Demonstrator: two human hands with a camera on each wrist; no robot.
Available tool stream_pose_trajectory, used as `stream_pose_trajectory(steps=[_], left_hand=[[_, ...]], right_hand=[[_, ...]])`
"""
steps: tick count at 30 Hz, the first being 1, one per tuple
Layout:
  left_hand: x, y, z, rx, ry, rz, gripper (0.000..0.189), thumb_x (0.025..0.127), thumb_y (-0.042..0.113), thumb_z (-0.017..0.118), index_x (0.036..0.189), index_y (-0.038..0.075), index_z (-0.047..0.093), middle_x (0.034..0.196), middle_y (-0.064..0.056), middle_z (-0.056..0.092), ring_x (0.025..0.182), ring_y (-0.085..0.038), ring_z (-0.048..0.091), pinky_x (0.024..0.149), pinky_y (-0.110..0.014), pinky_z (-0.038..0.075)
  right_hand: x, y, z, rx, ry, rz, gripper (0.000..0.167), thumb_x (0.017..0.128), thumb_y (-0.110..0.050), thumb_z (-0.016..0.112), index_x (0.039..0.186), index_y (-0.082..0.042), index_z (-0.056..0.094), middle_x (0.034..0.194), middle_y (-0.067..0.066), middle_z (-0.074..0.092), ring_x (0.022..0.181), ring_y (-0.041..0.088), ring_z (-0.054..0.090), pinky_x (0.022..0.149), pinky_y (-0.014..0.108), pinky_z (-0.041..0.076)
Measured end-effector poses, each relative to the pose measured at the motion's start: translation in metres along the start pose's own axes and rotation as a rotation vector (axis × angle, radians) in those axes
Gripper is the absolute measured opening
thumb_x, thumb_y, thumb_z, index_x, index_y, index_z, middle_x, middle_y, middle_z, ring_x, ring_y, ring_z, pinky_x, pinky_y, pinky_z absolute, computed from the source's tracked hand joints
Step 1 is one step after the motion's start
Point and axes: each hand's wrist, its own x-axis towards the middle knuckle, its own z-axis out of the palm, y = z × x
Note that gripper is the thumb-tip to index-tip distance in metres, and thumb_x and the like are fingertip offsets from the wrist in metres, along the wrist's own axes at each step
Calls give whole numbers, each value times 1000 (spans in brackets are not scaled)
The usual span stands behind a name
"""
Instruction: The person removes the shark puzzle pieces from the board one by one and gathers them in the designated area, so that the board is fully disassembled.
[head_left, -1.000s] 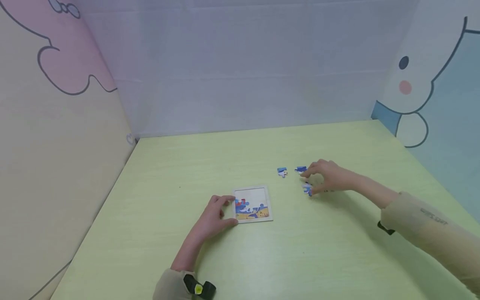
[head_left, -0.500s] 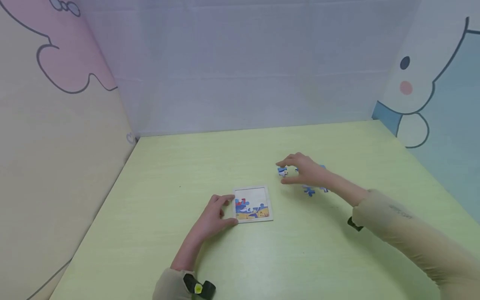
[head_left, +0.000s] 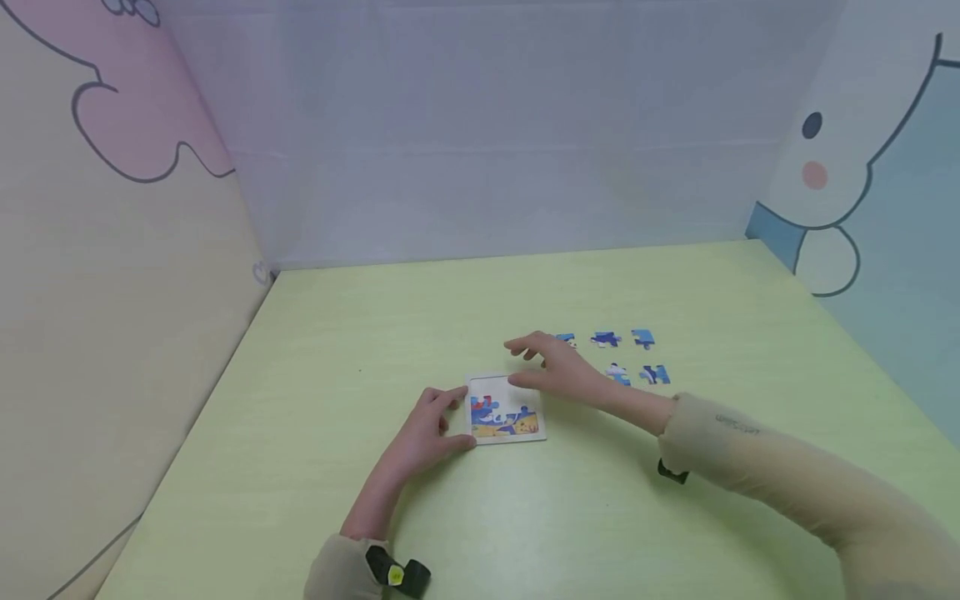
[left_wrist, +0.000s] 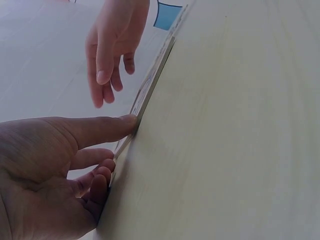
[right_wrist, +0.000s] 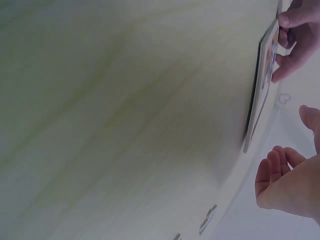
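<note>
My left hand (head_left: 422, 435) holds the left side of a small square jigsaw puzzle tray (head_left: 543, 421), thumb at the near corner and index finger at the far one. In the left wrist view the thumb (left_wrist: 107, 129) lies on the tray's edge, other fingers curled beside it. The tray's lower part carries joined pieces in blue, yellow and red; its upper part is bare white. My right hand (head_left: 562, 369) hovers over the tray's far right corner, thumb and fingers spread apart, nothing between them. In the right wrist view the right hand (right_wrist: 290, 182) is likewise without a piece.
Several loose puzzle pieces lie in two loose rows right of the tray, among them a dark blue piece (head_left: 606, 339), a light blue piece (head_left: 642, 338) and a striped piece (head_left: 655, 374). The right hand partly covers another loose piece (head_left: 567, 338). A pale wall stands behind the table (head_left: 360, 483).
My right hand has moved left, from over the loose pieces to above the tray, uncovering the pieces on the right. My left hand and the tray have stayed put.
</note>
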Motion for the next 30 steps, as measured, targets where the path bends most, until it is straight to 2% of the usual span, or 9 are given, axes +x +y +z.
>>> stream_pose_trajectory(steps=[7, 14, 20, 30], left_hand=[[-1, 0, -1, 4, 1, 12, 71, 81, 19, 81, 144, 13, 50, 119, -8, 48, 89, -17, 44, 71, -26, 37], [-3, 2, -3, -8, 1, 36, 68, 82, 18, 80, 143, 11, 51, 119, -9, 48, 88, -17, 44, 71, -25, 37], [-3, 1, -2, -13, 3, 31, 68, 82, 18, 80, 143, 11, 51, 118, -8, 49, 88, -18, 45, 71, -26, 37], [-3, 2, -2, -17, 5, 30, 69, 81, 18, 81, 143, 11, 51, 119, -9, 48, 89, -18, 44, 70, -25, 37]], right_hand=[[0, -8, 27, -51, -48, 48, 52, 87, -28, 76, 133, -10, 61, 127, 7, 64, 117, 24, 57, 102, 43, 46], [-2, -13, 41, -194, -103, -8, 41, 85, -30, 77, 122, -16, 69, 120, 5, 62, 111, 22, 53, 96, 40, 42], [-2, -19, 42, -161, -121, -7, 29, 86, -24, 76, 114, -17, 71, 115, 3, 63, 107, 20, 51, 94, 39, 42], [4, -25, 39, -60, -164, 50, 32, 84, -17, 78, 113, -11, 66, 106, -1, 69, 100, 14, 56, 99, 36, 44]])
